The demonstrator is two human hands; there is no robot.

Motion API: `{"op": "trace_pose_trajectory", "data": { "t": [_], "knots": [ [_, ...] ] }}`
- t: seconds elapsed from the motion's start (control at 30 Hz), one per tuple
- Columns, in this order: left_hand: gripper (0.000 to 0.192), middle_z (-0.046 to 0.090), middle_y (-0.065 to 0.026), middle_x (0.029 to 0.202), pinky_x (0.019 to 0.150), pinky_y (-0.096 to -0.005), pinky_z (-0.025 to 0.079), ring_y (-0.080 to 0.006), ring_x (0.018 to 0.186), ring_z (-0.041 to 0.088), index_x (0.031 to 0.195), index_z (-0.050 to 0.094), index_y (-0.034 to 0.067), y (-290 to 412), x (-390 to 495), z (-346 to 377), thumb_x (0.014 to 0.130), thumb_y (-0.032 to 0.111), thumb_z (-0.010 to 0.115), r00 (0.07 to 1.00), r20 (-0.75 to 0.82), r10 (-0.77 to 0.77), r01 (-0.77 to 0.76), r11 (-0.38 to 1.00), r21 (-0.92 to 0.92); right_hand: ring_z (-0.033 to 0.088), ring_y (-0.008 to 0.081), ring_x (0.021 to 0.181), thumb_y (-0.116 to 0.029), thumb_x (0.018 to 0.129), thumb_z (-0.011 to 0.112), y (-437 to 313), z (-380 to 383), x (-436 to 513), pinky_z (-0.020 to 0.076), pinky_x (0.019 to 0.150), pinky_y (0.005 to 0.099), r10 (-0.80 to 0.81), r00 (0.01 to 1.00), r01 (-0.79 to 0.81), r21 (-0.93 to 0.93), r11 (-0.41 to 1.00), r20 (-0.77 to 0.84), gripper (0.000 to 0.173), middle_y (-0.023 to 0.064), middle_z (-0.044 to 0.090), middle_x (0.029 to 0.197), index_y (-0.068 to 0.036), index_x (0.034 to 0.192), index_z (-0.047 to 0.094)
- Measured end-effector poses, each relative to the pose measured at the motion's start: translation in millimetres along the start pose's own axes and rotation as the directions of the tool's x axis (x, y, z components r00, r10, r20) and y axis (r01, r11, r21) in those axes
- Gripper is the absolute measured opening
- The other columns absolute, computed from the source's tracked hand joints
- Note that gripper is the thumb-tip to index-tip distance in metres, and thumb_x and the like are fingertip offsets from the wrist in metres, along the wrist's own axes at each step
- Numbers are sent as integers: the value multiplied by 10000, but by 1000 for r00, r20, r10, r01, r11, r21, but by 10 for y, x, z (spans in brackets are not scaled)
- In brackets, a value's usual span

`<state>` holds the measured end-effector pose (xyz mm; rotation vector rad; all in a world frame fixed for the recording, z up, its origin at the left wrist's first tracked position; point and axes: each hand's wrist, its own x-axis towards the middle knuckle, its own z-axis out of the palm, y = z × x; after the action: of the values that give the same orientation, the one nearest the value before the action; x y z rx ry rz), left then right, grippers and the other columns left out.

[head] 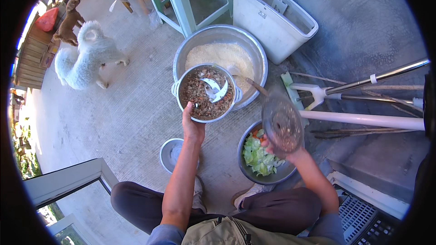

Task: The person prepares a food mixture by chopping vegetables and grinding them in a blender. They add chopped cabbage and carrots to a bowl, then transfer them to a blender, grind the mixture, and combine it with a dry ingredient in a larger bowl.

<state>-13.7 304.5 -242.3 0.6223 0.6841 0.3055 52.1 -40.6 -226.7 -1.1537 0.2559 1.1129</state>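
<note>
My left hand (193, 124) grips the near rim of a two-handled chopper bowl (205, 92) of brown minced food, in which a white-looking chopping blade (215, 90) stands. The bowl is over a large metal basin (221, 32) of pale coarse meal. A wooden handle (257, 86) slants over that basin's right rim. In my right hand (289, 153) is a round clear lid (283, 122), blurred, with bits of food stuck to it. Beneath the lid, a metal bowl (241, 163) holds torn green leaves (259, 156) and orange pieces.
A small bowl (167, 156) sits on the concrete floor by my left forearm. Behind the basin stand a pale green plastic stool (189, 6) and a white bin (265, 23). Mop poles (364, 119) lie at right. A white dog (90, 58) and a brown dog (69, 23) are at left.
</note>
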Motion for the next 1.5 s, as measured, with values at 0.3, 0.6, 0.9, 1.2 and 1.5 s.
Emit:
{"op": "trace_pose_trajectory", "data": {
  "t": [0.3,0.6,0.9,1.2,1.5],
  "knots": [
    [600,568,-86,1449,1110,-490,435,-263,1322,554,1472,464,87,87,332,126,992,430,572,992,48,116,-115,993,-28,747,352,936,-472,1091,317,1404,-1194,-619,635,780,363,548,832,-544,326,774,87,676,362,661,1198,113,1315,569],
    [666,543,-59,1402,901,-416,554,-226,1226,583,1542,386,254,965,1141,530,927,393,598,964,199,178,-243,892,382,704,151,598,-249,997,617,-961,-285,-704,540,553,336,-242,936,-164,-926,341,-255,347,89,712,661,13,780,684],
    [847,488,-136,1498,972,-437,519,-266,1282,546,1629,271,136,1025,1289,535,910,364,658,966,184,179,-247,840,483,707,393,856,-281,943,681,-1854,2138,1811,547,766,491,-707,621,411,-908,-75,340,379,189,726,886,-65,1253,647],
    [1044,472,-276,1453,1121,-457,394,-402,1342,485,1627,273,110,1041,1320,417,825,607,719,927,129,351,-283,433,856,709,406,871,-163,929,665,-1409,1949,2358,546,783,481,-816,522,403,-915,-22,250,147,204,738,883,-28,976,697],
    [1026,484,-249,1261,976,-506,481,-425,1154,530,1570,390,154,912,1099,632,728,529,839,675,487,555,-419,-256,871,722,228,682,-270,950,656,-1480,973,2242,558,698,378,-697,673,210,-839,501,-247,279,125,730,722,-4,942,738]
  ]
}}
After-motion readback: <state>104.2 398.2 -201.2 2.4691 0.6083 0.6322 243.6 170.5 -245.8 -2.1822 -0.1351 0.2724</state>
